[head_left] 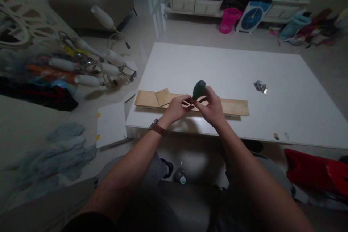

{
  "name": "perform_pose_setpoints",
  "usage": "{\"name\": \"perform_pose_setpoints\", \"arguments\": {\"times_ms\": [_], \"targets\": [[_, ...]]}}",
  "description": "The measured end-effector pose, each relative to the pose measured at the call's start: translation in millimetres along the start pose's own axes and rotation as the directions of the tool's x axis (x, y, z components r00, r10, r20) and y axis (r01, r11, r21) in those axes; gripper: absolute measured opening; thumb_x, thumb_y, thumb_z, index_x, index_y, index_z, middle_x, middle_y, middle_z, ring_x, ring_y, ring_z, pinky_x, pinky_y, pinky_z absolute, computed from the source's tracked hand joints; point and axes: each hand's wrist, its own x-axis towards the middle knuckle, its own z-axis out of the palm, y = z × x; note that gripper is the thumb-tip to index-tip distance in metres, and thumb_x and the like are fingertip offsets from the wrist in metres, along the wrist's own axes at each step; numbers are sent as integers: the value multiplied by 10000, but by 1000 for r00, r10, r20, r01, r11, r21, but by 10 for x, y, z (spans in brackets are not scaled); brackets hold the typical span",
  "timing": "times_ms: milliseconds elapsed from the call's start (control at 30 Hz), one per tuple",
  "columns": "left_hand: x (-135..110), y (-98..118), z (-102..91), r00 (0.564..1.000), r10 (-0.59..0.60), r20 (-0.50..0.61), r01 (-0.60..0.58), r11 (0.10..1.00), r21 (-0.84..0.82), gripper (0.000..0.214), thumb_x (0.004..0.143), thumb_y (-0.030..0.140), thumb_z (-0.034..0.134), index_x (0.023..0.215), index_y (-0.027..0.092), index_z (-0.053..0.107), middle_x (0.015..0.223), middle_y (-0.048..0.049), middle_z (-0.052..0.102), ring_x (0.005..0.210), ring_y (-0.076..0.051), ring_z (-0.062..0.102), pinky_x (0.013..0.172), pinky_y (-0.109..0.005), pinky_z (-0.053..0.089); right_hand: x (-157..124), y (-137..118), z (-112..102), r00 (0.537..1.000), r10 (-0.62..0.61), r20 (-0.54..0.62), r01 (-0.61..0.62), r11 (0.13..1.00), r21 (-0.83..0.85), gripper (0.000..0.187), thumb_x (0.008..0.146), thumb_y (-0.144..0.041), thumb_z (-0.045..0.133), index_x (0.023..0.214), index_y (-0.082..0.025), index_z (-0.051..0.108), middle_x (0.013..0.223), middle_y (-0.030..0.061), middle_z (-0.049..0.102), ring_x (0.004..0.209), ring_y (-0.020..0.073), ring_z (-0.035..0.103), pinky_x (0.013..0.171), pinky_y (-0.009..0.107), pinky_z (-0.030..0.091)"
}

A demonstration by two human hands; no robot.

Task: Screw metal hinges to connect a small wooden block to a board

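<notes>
A long wooden board (233,107) lies near the front edge of a white table (217,69). A small square wooden piece (163,97) rests on its left part. My right hand (212,107) is closed around a screwdriver with a dark green handle (198,89), held upright over the board's middle. My left hand (178,108) has its fingers pinched at the screwdriver's tip on the board; what they hold is too small to make out. A brown watch sits on my left wrist.
Metal hinges (260,87) lie on the table at the right. A chandelier with white arms (89,65) lies on the floor to the left. A white panel (111,124) lies beside the table. A red object (315,174) is at lower right, a pink basket (230,20) at the back.
</notes>
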Motion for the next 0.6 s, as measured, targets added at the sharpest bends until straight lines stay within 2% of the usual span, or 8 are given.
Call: {"name": "perform_pose_setpoints", "arguments": {"times_ms": [100, 200, 400, 600], "targets": [[3, 18, 8, 998, 34, -52, -31, 997, 70, 104, 844, 66, 729, 868, 167, 720, 885, -35, 748, 831, -161, 703, 753, -279, 603, 8, -21, 16, 1000, 1, -6, -1, 999, -37, 274, 836, -428, 768, 999, -256, 630, 924, 11, 712, 807, 192, 661, 665, 348, 548], [4, 37, 6, 998, 39, -56, -34, 996, 86, 124, 857, 44, 704, 824, 164, 712, 834, -27, 744, 800, -157, 698, 759, -281, 594, 11, -31, 8, 1000, -7, 5, 7, 999, -43, 279, 819, -400, 764, 1022, -259, 636, 970, 23, 723, 856, 206, 672, 682, 358, 560], [11, 27, 3, 997, -44, -56, 42, 999, -20, 165, 882, 63, 704, 990, 187, 694, 881, -23, 773, 827, -159, 742, 801, -296, 614, 2, 0, -44, 996, -31, 85, 28, 999, 34, 418, 805, -266, 677, 1216, -274, 604, 1143, 53, 762, 1082, 257, 724, 803, 403, 615], [3, 2, -8, 998, -60, -35, 57, 995, -86, 207, 897, 77, 700, 1052, 206, 654, 933, -34, 778, 867, -159, 753, 800, -284, 614, -5, 62, -41, 997, -25, 71, 22, 999, 45, 409, 851, -285, 666, 1252, -283, 585, 1114, 49, 764, 1063, 251, 738, 812, 407, 617]]}}
